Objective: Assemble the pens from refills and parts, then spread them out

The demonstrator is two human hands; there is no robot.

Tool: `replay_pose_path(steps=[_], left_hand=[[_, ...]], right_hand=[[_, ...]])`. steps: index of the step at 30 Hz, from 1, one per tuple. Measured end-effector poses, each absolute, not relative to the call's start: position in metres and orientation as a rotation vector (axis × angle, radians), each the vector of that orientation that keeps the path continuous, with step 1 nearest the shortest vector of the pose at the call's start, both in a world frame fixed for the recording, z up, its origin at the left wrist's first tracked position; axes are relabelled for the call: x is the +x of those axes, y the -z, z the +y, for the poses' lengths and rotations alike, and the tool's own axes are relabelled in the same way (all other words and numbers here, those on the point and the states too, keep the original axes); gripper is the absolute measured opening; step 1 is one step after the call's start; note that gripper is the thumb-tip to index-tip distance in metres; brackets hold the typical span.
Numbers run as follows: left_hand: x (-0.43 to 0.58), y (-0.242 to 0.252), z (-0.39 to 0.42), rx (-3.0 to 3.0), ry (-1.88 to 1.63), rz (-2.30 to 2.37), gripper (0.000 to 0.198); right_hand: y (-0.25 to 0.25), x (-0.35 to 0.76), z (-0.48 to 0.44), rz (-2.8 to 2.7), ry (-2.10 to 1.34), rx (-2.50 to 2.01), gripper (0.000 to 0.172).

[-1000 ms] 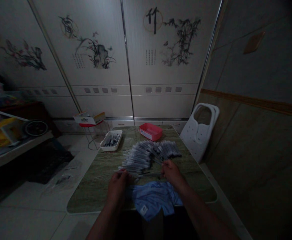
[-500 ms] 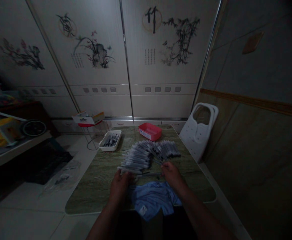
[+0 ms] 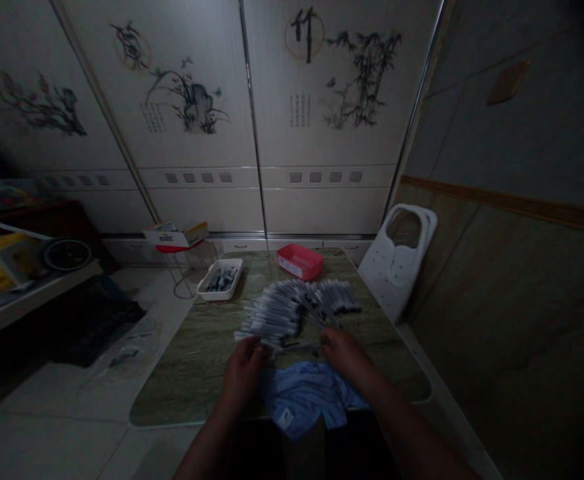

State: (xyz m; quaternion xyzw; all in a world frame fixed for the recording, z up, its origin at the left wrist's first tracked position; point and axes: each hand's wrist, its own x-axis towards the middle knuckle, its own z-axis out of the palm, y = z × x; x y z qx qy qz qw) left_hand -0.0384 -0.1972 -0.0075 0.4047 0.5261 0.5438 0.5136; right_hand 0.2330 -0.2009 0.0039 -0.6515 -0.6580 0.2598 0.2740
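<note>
Many slim grey-white pens [image 3: 275, 310] lie side by side in a curved row on the wood-patterned table [image 3: 187, 367]. At the near left end of the row is my left hand [image 3: 245, 367], its fingers curled in around a pale pen end. My right hand [image 3: 345, 353] is closed in a pinch at the right, by the end of a thin pen [image 3: 302, 346] that spans the gap between the hands. Its fingertips are dim and partly hidden. A crumpled blue cloth [image 3: 305, 393] lies at the near edge, below both hands.
A white tray [image 3: 203, 291] with small dark and pale pieces stands at the far left. A pink-red basket [image 3: 308, 265] sits at the back. Right of the table leans a white folded chair [image 3: 392, 267]. An open carton [image 3: 172, 237] rests on a red stool [image 3: 175, 249].
My right hand has come down slightly, toward the thin pen. My left hand has shifted a little to the right, its fingers more curled. The pen row looks the same.
</note>
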Motion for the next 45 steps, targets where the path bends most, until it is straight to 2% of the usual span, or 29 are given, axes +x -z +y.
replay_pose_path(steps=[5, 15, 20, 25, 27, 29, 35, 41, 45], left_hand=[[-0.033, -0.006, -0.202, 1.117, -1.340, 1.283, 0.029], [-0.039, 0.007, -0.195, 1.393, -1.322, 1.298, 0.034], [-0.032, 0.002, -0.196, 1.329, -1.328, 1.292, 0.031], [-0.031, 0.006, -0.194, 1.564, -1.292, 1.331, 0.033], [-0.029, 0.004, -0.195, 1.575, -1.316, 1.341, 0.032], [-0.026, -0.004, -0.198, 1.464, -1.324, 1.317, 0.033], [-0.015, -0.036, -0.210, 0.922, -1.209, 1.019, 0.054], [-0.015, -0.044, -0.213, 0.768, -1.276, 0.890, 0.039], [-0.014, -0.048, -0.219, 0.730, -1.265, 0.864, 0.035]], right_hand=[[-0.008, 0.234, -0.198, -1.942, -0.592, -1.797, 0.012], [-0.009, 0.245, -0.198, -2.027, -0.534, -1.736, 0.008], [-0.013, 0.264, -0.200, -1.921, -0.578, -1.641, 0.010], [-0.017, 0.274, -0.206, -1.645, -0.786, -1.543, 0.002], [-0.018, 0.270, -0.211, -1.521, -0.904, -1.497, 0.007], [-0.021, 0.262, -0.217, -1.420, -1.073, -1.440, 0.013], [-0.037, 0.228, -0.241, -1.299, -1.521, -1.309, 0.023], [-0.050, 0.201, -0.257, -1.108, -1.750, -1.170, 0.025], [-0.048, 0.187, -0.261, -1.078, -1.823, -1.102, 0.042]])
